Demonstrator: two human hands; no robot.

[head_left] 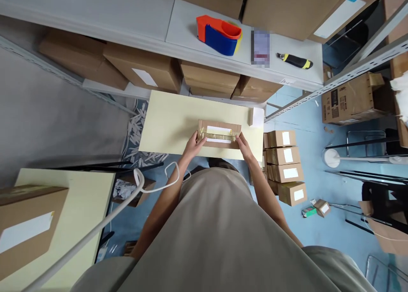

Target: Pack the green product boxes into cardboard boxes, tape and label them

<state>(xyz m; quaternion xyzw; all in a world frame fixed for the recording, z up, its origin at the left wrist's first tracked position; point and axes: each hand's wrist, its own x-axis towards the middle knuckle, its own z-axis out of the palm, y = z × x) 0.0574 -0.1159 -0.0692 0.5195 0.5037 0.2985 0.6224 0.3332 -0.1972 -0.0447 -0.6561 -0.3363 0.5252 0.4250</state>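
Observation:
A small cardboard box (219,144) rests on the pale yellow table (172,113), with clear tape along its middle and white labels on its upper face. My left hand (193,146) grips its left end, thumb on top. At the opposite end my right hand (244,146) holds it the same way, fingers along the side. The undersides of the fingers are hidden by the box. Near the table's right end sits a small white block, perhaps a stack of paper (256,117).
On the grey shelf (140,24) ahead lie an orange and blue tape dispenser (219,35) and a black and yellow utility knife (295,61). Labelled boxes (285,156) are stacked on the floor at right. A white bent stand (95,230) crosses the lower left, beside another table (79,198).

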